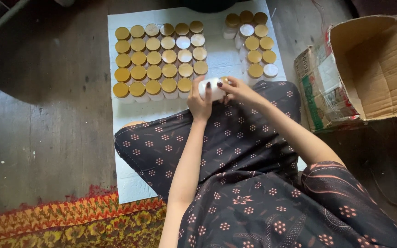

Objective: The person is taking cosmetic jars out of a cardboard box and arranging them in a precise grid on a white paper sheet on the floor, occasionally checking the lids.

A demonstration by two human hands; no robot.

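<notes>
My left hand (pixel 199 102) grips a small white jar (pixel 213 88) held on its side above my knee. My right hand (pixel 236 88) holds the jar's gold lid end, fingers wrapped round it. Just beyond the hands, a block of several white jars with gold lids (pixel 161 59) stands in rows on a white sheet (pixel 217 55). A smaller group of the same jars (pixel 255 43) stands at the sheet's far right.
An open cardboard box (pixel 368 69) lies on its side at the right on the dark wooden floor (pixel 47 115). A patterned orange rug (pixel 70 220) lies at the lower left. My legs in dark patterned cloth (pixel 235 174) cover the sheet's near part.
</notes>
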